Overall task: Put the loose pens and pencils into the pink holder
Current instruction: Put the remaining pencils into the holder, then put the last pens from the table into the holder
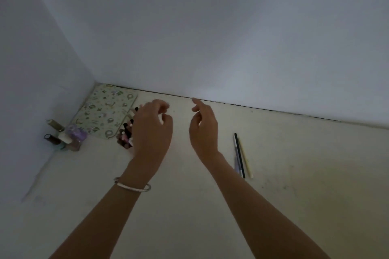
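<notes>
- In the air over the cream table (pixel 189 206), left hand (pixel 151 128) with fingers loosely curled and thumb close to forefinger, nothing gripped, nothing pinched
- On that wrist, a pale bracelet (pixel 132 186)
- Just to the right, apart from the left hand, right hand (pixel 203 130) likewise raised, fingers relaxed and slightly bent, forefinger toward the wall (pixel 231 38), nothing held
- Pink holder (pixel 122 143) standing on the table just left of the left hand and partly hidden behind it; only its left part in sight
- Inside the holder, a crowded bunch of pens (pixel 128 125) with dark and pink tops, upright or leaning; exact count not to be told
- Well to the right of the right hand, three loose pieces lying side by side on the table, nearly parallel and touching or almost so: a black pen (pixel 240 155), a pale purple pen (pixel 236 153) on its left, a yellow pencil (pixel 245 160) on its right
- In the far left corner, flat on the table, a patterned green pouch (pixel 105 109), its near edge just beside the holder
- Left of the holder, against the side wall, a cluster of small bottles (pixel 65 135), some upright, some tilted, colours dim in the low light
</notes>
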Available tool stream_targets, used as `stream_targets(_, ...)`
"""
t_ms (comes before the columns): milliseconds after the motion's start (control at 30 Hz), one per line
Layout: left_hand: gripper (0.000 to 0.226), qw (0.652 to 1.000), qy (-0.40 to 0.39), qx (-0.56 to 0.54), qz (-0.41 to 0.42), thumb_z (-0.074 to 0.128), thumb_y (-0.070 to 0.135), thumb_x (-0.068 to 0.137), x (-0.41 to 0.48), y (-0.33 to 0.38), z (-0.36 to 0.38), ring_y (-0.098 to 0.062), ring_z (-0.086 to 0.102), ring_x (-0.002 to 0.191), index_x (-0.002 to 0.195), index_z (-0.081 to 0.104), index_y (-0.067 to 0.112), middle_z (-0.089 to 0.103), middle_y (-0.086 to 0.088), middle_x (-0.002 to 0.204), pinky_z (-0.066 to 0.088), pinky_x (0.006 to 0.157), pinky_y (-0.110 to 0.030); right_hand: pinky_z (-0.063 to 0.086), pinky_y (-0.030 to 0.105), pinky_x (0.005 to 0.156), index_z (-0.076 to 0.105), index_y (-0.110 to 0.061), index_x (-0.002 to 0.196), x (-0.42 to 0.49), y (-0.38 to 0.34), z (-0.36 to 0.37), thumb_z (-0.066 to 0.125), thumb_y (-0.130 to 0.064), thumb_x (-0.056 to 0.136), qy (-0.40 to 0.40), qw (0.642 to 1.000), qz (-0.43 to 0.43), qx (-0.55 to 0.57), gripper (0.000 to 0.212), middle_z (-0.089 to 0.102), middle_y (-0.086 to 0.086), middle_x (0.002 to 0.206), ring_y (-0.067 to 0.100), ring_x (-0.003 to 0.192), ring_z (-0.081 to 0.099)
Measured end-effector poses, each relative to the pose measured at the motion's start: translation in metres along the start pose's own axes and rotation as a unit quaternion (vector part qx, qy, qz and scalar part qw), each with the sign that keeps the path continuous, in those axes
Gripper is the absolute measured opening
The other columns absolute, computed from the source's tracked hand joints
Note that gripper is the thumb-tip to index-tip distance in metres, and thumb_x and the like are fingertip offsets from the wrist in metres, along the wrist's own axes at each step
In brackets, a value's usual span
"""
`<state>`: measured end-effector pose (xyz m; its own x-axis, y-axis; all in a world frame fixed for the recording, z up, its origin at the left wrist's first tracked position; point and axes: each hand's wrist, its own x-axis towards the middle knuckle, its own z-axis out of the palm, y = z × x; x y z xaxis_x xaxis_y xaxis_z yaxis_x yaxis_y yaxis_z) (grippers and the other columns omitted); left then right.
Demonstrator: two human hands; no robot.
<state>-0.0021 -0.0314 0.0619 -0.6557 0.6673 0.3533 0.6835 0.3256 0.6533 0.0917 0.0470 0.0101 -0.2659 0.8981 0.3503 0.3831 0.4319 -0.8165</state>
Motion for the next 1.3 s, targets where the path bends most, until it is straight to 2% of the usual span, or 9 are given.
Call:
stream_targets(100, 0.015, 0.984, -0.171, 0.011, -0.045, 0.058, 0.016, 0.087, -0.033, 0.027, 0.057, -0.012, 0.062, 0.08, 0.1, 0.063, 0.019, 0.069, 0.004, 0.091, 0.052, 0.074, -0.027, 0.046, 0.016, 0.067, 0.06, -0.014, 0.121, 0.012, 0.023, -0.051, 0.043, 0.01, 0.084, 0.048, 0.997, 0.056, -0.014, 0.048, 0.062, -0.001, 0.098, 0.007, 0.079, 0.055)
stream_targets(200, 0.018, 0.943, -0.311, 0.057, -0.103, 0.059, 0.029, 0.085, -0.07, 0.04, 0.107, -0.018, 0.065, 0.088, 0.099, 0.064, 0.02, 0.07, 0.001, 0.099, 0.052, 0.077, -0.027, 0.05, 0.026, 0.071, 0.064, -0.016, 0.111, 0.012, 0.046, -0.093, 0.043, 0.011, 0.079, 0.077, 0.992, 0.096, -0.016, 0.048, 0.063, -0.001, 0.094, 0.011, 0.079, 0.058)
stream_targets(433, 0.044, 0.881, -0.44, 0.134, -0.109, 0.07, 0.048, 0.074, -0.129, 0.058, 0.161, -0.021, 0.066, 0.096, 0.104, 0.057, 0.018, 0.064, 0.001, 0.104, 0.047, 0.074, -0.026, 0.044, 0.013, 0.067, 0.065, -0.023, 0.103, -0.007, 0.091, -0.157, 0.043, 0.009, 0.081, 0.109, 0.979, 0.171, -0.037, 0.044, 0.063, -0.01, 0.089, 0.0, 0.078, 0.058)
stream_targets(633, 0.047, 0.898, -0.411, 0.125, -0.096, 0.069, 0.03, 0.079, -0.133, 0.054, 0.165, -0.024, 0.066, 0.09, 0.114, 0.042, 0.013, 0.063, -0.006, 0.104, 0.051, 0.07, -0.03, 0.046, 0.014, 0.064, 0.064, -0.018, 0.107, -0.022, 0.111, -0.159, 0.044, 0.006, 0.082, 0.069, 0.976, 0.199, -0.049, 0.041, 0.063, -0.007, 0.09, 0.003, 0.075, 0.058)
stream_targets(833, 0.036, 0.901, -0.416, 0.095, -0.078, 0.067, 0.016, 0.083, -0.128, 0.043, 0.157, -0.025, 0.065, 0.086, 0.109, 0.042, 0.009, 0.063, -0.01, 0.102, 0.049, 0.068, -0.031, 0.044, 0.022, 0.08, 0.057, -0.012, 0.121, -0.033, 0.133, -0.134, 0.049, 0.0, 0.088, -0.056, 0.957, 0.249, -0.138, 0.037, 0.059, 0.005, 0.11, 0.019, 0.099, 0.058)
stream_targets(933, 0.036, 0.902, -0.412, 0.021, -0.127, 0.07, 0.014, 0.083, -0.112, 0.044, 0.138, -0.021, 0.062, 0.078, 0.106, 0.043, 0.012, 0.063, -0.008, 0.093, 0.052, 0.071, -0.033, 0.042, 0.026, 0.088, 0.053, -0.01, 0.127, -0.041, 0.142, -0.127, 0.051, -0.001, 0.088, -0.053, 0.947, 0.262, -0.176, 0.04, 0.054, 0.009, 0.119, 0.023, 0.11, 0.051)
stream_targets(1100, 0.043, 0.977, -0.142, -0.133, -0.084, 0.069, 0.009, 0.085, -0.05, 0.067, 0.077, -0.004, 0.065, 0.07, 0.12, 0.047, 0.018, 0.062, 0.011, 0.077, 0.05, 0.059, -0.008, 0.037, 0.037, 0.099, 0.047, -0.011, 0.134, -0.037, 0.151, -0.134, 0.051, -0.001, 0.085, 0.012, 0.929, 0.256, -0.267, 0.05, 0.05, 0.009, 0.133, 0.025, 0.12, 0.046)
stream_targets(1200, 0.045, 0.977, -0.032, -0.207, -0.036, 0.069, 0.006, 0.085, -0.018, 0.084, 0.041, 0.002, 0.064, 0.075, 0.124, 0.048, 0.017, 0.061, 0.015, 0.082, 0.052, 0.065, -0.005, 0.036, 0.039, 0.102, 0.039, -0.01, 0.14, -0.03, 0.161, -0.14, 0.046, -0.005, 0.092, -0.045, 0.908, 0.284, -0.304, 0.049, 0.046, 0.01, 0.139, 0.028, 0.127, 0.041)
stream_targets(1300, 0.052, 0.97, 0.007, -0.244, -0.021, 0.068, 0.006, 0.085, -0.006, 0.092, 0.021, -0.004, 0.067, 0.078, 0.13, 0.044, 0.019, 0.063, 0.011, 0.087, 0.055, 0.068, -0.012, 0.039, 0.037, 0.096, 0.041, -0.009, 0.137, -0.029, 0.168, -0.138, 0.048, -0.011, 0.096, -0.096, 0.898, 0.266, -0.337, 0.041, 0.049, 0.013, 0.13, 0.029, 0.117, 0.045)
